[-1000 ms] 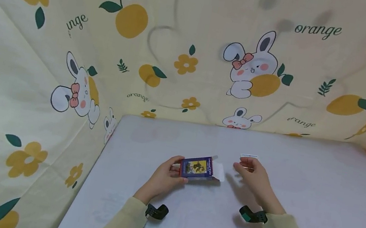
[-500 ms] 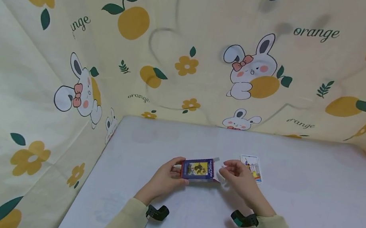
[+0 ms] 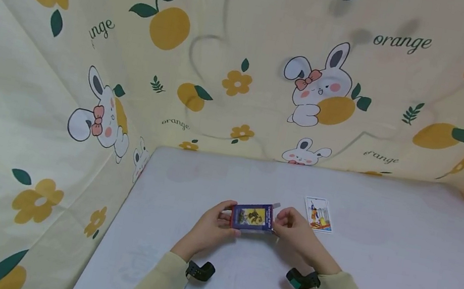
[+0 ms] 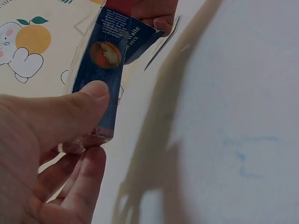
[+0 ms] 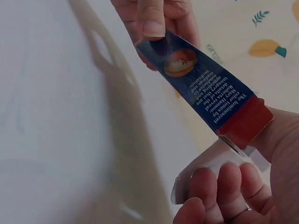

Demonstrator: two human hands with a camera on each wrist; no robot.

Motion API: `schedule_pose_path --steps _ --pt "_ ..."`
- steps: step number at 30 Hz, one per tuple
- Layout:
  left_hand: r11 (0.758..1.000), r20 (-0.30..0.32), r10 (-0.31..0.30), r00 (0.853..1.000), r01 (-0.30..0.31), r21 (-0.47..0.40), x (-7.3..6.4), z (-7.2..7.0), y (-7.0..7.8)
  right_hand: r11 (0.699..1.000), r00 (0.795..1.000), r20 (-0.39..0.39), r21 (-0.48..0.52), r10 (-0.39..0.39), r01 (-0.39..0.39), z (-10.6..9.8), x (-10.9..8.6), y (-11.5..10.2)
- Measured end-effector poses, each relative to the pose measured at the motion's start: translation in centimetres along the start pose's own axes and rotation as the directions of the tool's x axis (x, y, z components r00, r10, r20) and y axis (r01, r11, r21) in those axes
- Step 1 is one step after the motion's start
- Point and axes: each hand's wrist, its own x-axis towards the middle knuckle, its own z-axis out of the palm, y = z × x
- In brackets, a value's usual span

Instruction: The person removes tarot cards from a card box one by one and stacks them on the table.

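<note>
A small dark-blue tarot card box (image 3: 252, 217) with a yellow picture is held above the table by my left hand (image 3: 209, 230), thumb on the near narrow side and fingers beyond. Its right end has an unfolded flap (image 5: 208, 165), pale inside and blue with lettering outside. The curled fingers of my right hand (image 3: 303, 241) lie against this flap at the box's right end; the right thumb is mostly hidden. Whether the box holds anything cannot be seen. A picture card or thin stack of cards (image 3: 318, 214) lies face up behind the right hand.
A white-covered table (image 3: 378, 261) spreads under both hands. Behind it and to the left hangs a cream cloth (image 3: 234, 22) printed with rabbits and oranges. Each wrist wears a black camera (image 3: 200, 270) on a strap.
My right hand has come left from the picture card to the box's open end, uncovering the card. Its fingers now bend the pale flap. My left hand has barely moved.
</note>
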Motion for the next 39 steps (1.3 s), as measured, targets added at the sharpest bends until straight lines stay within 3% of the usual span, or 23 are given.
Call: schedule_pose_path --steps 9,27,39 --pt "1.000 0.010 -0.008 1.000 0.008 0.021 -0.3 -0.3 0.3 0.999 1.000 0.026 0.035 0.011 -0.011 0.6 0.4 0.2" --pt "1.000 0.000 -0.021 1.000 0.021 0.002 0.0 -0.2 -0.5 0.998 0.998 0.048 0.051 0.037 -0.040 -0.5 0.2 -0.4" --pt "1.000 -0.013 -0.011 1.000 0.011 -0.002 -0.1 -0.5 -0.4 0.999 0.999 -0.010 0.033 0.033 -0.032 -1.8 0.1 0.0"
